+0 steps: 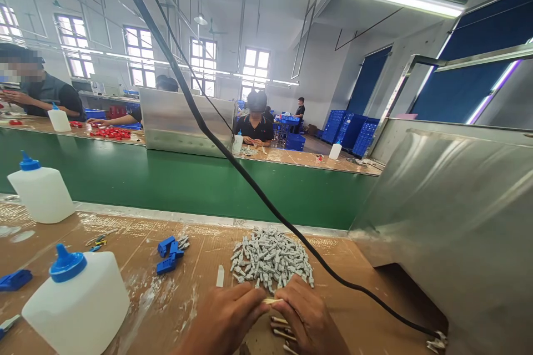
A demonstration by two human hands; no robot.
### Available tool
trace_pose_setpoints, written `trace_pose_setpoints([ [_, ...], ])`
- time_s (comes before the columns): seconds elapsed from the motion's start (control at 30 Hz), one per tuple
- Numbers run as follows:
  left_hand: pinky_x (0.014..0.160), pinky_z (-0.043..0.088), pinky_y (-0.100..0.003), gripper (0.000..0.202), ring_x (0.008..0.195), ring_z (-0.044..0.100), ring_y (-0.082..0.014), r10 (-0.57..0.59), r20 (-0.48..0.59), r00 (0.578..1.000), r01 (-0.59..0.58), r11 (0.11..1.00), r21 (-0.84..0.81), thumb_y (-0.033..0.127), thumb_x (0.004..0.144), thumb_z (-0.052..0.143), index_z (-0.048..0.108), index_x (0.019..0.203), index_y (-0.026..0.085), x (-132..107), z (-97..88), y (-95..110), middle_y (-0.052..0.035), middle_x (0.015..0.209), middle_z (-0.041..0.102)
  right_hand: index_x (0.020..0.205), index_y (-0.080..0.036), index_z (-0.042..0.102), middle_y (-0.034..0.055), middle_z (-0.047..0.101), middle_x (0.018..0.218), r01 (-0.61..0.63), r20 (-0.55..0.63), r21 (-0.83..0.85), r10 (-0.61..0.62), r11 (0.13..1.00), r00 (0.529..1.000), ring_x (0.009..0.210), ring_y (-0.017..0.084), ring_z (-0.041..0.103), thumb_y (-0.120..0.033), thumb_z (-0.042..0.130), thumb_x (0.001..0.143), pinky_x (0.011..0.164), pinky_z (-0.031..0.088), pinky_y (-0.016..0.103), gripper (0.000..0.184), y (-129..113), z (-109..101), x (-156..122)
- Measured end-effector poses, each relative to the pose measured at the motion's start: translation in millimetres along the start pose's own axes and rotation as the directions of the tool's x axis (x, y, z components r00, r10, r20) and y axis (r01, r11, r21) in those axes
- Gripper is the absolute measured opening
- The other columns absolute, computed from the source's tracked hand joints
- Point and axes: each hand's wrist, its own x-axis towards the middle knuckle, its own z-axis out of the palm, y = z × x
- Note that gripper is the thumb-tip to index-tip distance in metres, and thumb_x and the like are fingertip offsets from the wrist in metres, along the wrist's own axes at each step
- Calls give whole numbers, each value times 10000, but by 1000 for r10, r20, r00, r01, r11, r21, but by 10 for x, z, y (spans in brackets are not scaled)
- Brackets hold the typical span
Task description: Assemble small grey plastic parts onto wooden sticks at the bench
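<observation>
My left hand (229, 313) and my right hand (306, 313) meet near the front of the cardboard-covered bench. Both are closed, thumbs and fingers pinching a small pale stick-like piece (272, 300) between them. Most of it is hidden by my fingertips, so its exact kind does not show. Just beyond my hands lies a heap of small grey plastic parts (270, 258). Several thin pale sticks with dark sections (283, 328) rest by my right hand, partly covered by it. A flat whitish strip (220, 276) lies beyond my left hand.
A white bottle with a blue cap (81, 305) stands at left, another bottle (44, 194) behind it. Blue plastic blocks (169, 255) lie between bottles and heap. A black cable (258, 188) crosses the view. A metal panel (453, 233) bounds the right. Co-workers sit beyond the green belt (187, 183).
</observation>
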Motion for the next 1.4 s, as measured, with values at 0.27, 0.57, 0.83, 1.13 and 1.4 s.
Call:
trace_pose_setpoints([
  [0.27, 560, 485, -228, 416, 609, 692, -139, -40, 54, 998, 39, 999, 8, 361, 1078, 312, 660, 904, 216, -34, -14, 10, 5, 752, 711, 1176, -238, 603, 12, 688, 930, -15, -3, 80, 16, 997, 1000, 836, 164, 589, -159, 507, 1009, 787, 483, 296, 208, 3, 13, -20],
  [0.57, 567, 481, -222, 344, 646, 692, -137, -73, 78, 994, 77, 995, -59, 320, 1068, 370, 652, 903, 212, -23, -27, 18, 8, 780, 714, 1279, -229, 603, 21, 650, 877, 23, -53, 67, -20, 998, 998, 817, 159, 577, -103, 588, 958, 758, 506, 288, 345, -26, -34, 7],
  [0.83, 496, 432, -226, 412, 537, 645, -114, -1, 1, 1000, 1, 1000, 23, 361, 1080, 308, 615, 845, 221, -1, -18, 14, 33, 697, 670, 927, -213, 555, 7, 584, 795, -25, -37, -10, 24, 1000, 999, 754, 151, 525, -234, 407, 1057, 685, 445, 275, 198, -20, 35, -9],
  [1.13, 496, 434, -251, 395, 552, 672, -125, 5, 32, 999, -7, 997, 79, 364, 1083, 292, 618, 901, 235, -30, 41, -1, 39, 732, 689, 856, -224, 508, -5, 572, 747, 3, -36, -91, -6, 996, 999, 711, 148, 523, -273, 349, 1073, 645, 427, 273, 273, -20, 33, 17],
  [1.4, 524, 425, -279, 327, 627, 696, -144, 31, 48, 998, -36, 993, 111, 319, 1085, 289, 588, 975, 245, -12, -33, 28, 35, 795, 692, 848, -221, 517, -10, 559, 730, -13, -39, -47, 11, 999, 999, 699, 145, 520, -272, 347, 1075, 643, 421, 274, 288, -24, 53, -5],
])
